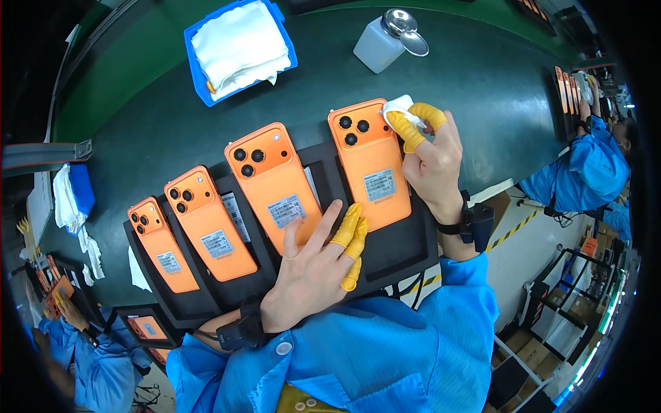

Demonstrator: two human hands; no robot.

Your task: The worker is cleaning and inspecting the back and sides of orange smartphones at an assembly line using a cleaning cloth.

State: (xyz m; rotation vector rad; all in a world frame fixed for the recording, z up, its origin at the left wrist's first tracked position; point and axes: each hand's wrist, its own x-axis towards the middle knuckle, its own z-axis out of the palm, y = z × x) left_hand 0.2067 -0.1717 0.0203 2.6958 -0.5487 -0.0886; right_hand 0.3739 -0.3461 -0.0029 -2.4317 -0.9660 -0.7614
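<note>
Four orange phones lie back up in a row in a black tray [399,260], each with three camera lenses and a printed label. My right hand [435,165], with yellow finger cots, pinches a folded white cloth [396,106] against the top right corner of the rightmost phone [380,162]. Spread out, my left hand [306,279] has cot-covered fingers at that phone's lower left corner. Its bare fingers reach over the lower end of the neighbouring phone [265,182]. Farther left lie a third phone [219,265] and the leftmost phone [177,277].
A blue bin [292,56] holding stacked white cloths [237,41] stands on the far side of the green table [475,89]. Right of it is a white pump bottle [379,47] with a metal top. Co-workers in blue [582,168] sit to the right and left.
</note>
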